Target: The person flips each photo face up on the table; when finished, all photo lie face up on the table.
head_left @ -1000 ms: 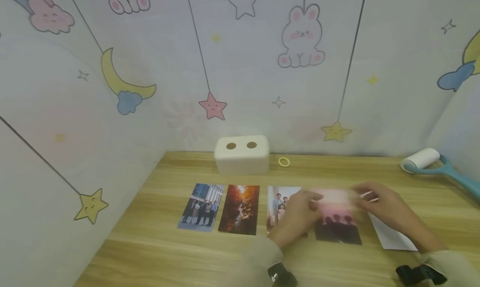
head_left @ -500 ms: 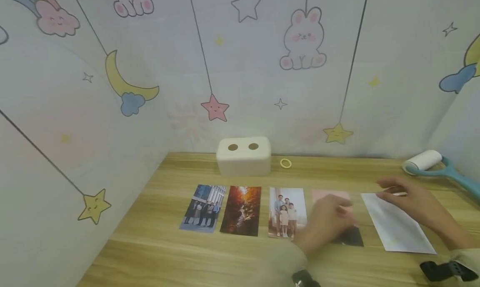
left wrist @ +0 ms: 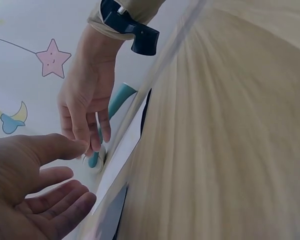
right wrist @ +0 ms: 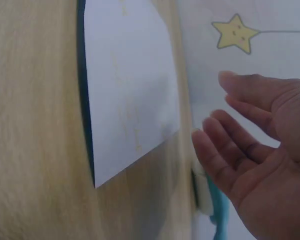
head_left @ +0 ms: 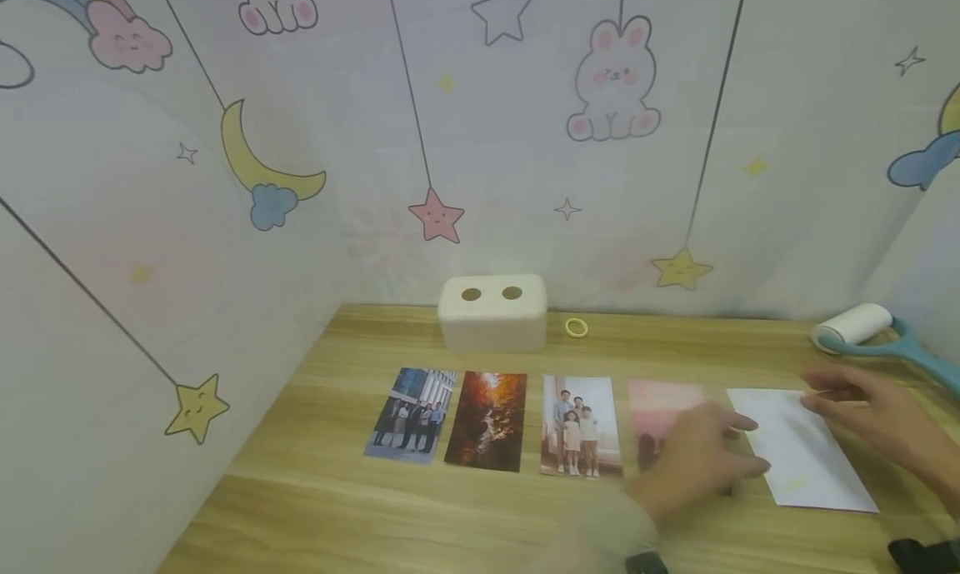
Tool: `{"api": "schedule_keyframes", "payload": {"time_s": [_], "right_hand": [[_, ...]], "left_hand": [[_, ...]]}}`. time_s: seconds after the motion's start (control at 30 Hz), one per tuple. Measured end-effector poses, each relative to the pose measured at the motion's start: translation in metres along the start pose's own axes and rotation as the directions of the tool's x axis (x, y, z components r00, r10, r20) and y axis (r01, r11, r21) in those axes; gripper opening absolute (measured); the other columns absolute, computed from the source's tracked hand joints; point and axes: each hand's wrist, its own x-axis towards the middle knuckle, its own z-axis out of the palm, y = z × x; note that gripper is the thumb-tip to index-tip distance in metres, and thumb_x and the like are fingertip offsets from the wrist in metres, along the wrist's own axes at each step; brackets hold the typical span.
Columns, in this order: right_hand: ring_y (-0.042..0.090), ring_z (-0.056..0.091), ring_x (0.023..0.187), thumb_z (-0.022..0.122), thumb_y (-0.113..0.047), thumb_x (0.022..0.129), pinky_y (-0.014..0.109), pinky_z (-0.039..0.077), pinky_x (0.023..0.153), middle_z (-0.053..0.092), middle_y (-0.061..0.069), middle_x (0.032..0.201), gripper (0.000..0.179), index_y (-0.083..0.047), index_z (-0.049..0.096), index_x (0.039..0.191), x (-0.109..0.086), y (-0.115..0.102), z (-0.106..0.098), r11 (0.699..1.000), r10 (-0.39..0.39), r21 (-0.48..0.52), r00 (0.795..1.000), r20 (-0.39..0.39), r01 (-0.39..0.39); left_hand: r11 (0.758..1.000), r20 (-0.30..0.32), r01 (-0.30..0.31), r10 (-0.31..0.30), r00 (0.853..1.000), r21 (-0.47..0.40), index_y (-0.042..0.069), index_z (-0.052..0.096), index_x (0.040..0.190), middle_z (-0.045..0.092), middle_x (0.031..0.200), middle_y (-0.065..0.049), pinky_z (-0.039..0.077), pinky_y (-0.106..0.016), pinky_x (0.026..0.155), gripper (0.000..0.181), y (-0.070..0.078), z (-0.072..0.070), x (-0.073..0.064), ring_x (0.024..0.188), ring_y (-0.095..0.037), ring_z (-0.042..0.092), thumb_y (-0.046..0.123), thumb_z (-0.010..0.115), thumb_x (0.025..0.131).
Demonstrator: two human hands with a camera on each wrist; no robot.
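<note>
My left hand [head_left: 705, 457] hovers over the lower right part of a pink silhouette photo [head_left: 663, 397], covering much of it, with thumb and fingers spread toward a blank white sheet [head_left: 806, 453]. At that sheet's right edge is my right hand [head_left: 873, 411], fingers apart and nothing held. In the right wrist view the white sheet [right wrist: 130, 95] shows a dark strip along one long edge, and the right hand [right wrist: 260, 150] is beside it with relaxed fingers. The left wrist view has my left hand [left wrist: 45, 190] with nothing in its fingers.
Left of the hands lie a family photo [head_left: 577, 428], an autumn forest photo [head_left: 487, 424] and an office group photo [head_left: 411, 416]. Behind them stand a white box with two holes [head_left: 493, 320] and a small yellow ring [head_left: 577, 328]. A lint roller [head_left: 858, 328] lies back right.
Both hands have moved right. The left has passed from the family photo across the pink photo, uncovering the family photo; the right has drawn away from the pink photo to the sheet's far side.
</note>
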Motion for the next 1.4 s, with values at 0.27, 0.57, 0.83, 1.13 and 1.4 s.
{"api": "schedule_keyframes", "payload": {"time_s": [0.27, 0.57, 0.83, 1.13, 1.4], "right_hand": [[-0.021, 0.048, 0.083, 0.081, -0.020, 0.097, 0.013, 0.048, 0.064, 0.070, 0.034, 0.114, 0.045, 0.011, 0.066, 0.125, -0.008, 0.015, 0.002, 0.999, 0.045, -0.026, 0.999, 0.002, -0.045], [-0.019, 0.050, 0.080, 0.083, -0.021, 0.095, 0.010, 0.045, 0.065, 0.074, 0.026, 0.108, 0.047, 0.012, 0.067, 0.124, -0.014, 0.024, 0.003, 0.995, 0.087, -0.050, 0.996, 0.024, -0.085], [-0.018, 0.049, 0.082, 0.079, -0.031, 0.099, 0.010, 0.043, 0.068, 0.073, 0.023, 0.114, 0.057, 0.011, 0.063, 0.134, -0.016, 0.022, -0.001, 0.989, 0.138, -0.075, 0.983, 0.123, -0.130], [-0.016, 0.051, 0.083, 0.081, -0.025, 0.096, 0.010, 0.046, 0.068, 0.074, 0.022, 0.113, 0.051, 0.009, 0.066, 0.130, -0.020, 0.027, 0.002, 0.996, 0.071, -0.062, 0.994, 0.086, -0.066], [-0.016, 0.051, 0.085, 0.079, -0.027, 0.098, 0.012, 0.047, 0.070, 0.073, 0.021, 0.115, 0.052, 0.009, 0.065, 0.132, -0.019, 0.028, 0.002, 0.996, 0.076, -0.058, 0.991, 0.112, -0.069]], "left_hand": [[0.991, 0.048, -0.030, 0.024, 0.999, 0.133, 0.026, 0.081, 0.120, 0.067, 0.087, 0.022, 0.031, -0.001, 0.074, 0.040, 0.011, 0.013, 0.004, 0.081, 0.014, 0.049, 0.033, 0.092, 0.082], [0.967, 0.071, 0.005, -0.024, 0.997, 0.253, 0.033, 0.081, 0.120, 0.067, 0.090, 0.024, 0.033, -0.001, 0.073, 0.042, 0.021, 0.022, 0.006, 0.083, 0.013, 0.051, 0.040, 0.094, 0.080], [0.948, 0.096, -0.071, 0.043, 0.994, 0.311, 0.028, 0.080, 0.121, 0.071, 0.110, 0.022, 0.033, -0.001, 0.084, 0.049, 0.017, 0.030, 0.005, 0.099, 0.011, 0.056, 0.039, 0.096, 0.076], [0.920, 0.102, -0.104, 0.070, 0.992, 0.377, 0.027, 0.078, 0.124, 0.065, 0.114, 0.020, 0.032, -0.002, 0.084, 0.059, 0.018, 0.035, 0.001, 0.101, 0.009, 0.052, 0.045, 0.098, 0.072], [0.888, 0.104, -0.114, 0.075, 0.992, 0.446, 0.030, 0.075, 0.128, 0.062, 0.117, 0.020, 0.034, -0.002, 0.084, 0.067, 0.020, 0.034, 0.001, 0.103, 0.009, 0.051, 0.055, 0.097, 0.070]]}}
